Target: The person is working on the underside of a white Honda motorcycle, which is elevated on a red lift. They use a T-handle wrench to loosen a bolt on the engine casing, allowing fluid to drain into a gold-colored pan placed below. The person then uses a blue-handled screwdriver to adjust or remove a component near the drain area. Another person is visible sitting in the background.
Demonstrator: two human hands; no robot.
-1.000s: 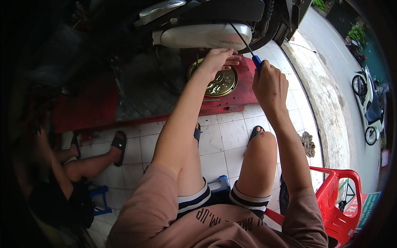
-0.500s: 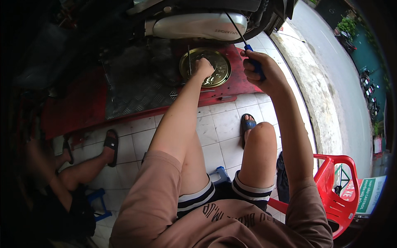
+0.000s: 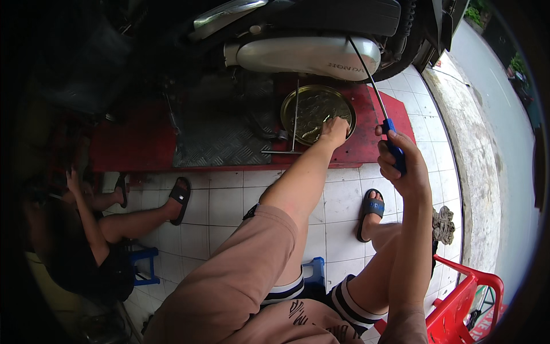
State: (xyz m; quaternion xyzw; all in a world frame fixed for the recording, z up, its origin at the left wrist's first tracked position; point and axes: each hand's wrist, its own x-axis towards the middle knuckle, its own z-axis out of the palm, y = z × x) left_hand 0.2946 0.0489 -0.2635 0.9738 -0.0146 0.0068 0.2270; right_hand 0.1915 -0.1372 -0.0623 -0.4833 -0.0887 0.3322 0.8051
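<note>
My right hand is closed around the blue handle of a long screwdriver. Its thin shaft slants up and left, and the tip overlaps the rear part of a motorbike's silver casing; whether it touches cannot be told. My left hand reaches down to the near right side of a round gold-coloured metal tray, its fingers curled. What those fingers grip, if anything, is hidden. Small metal parts, too small to name, lie in the tray. A T-handle wrench rests along the tray's left side.
The tray stands on a red platform with a dark tread plate, beneath the motorbike. At left another person sits by a blue stool. A red plastic chair is at lower right, near the street.
My left hand has moved from the tray's middle to its near right side. My right hand still holds the screwdriver up to the casing. The whole view has shifted.
</note>
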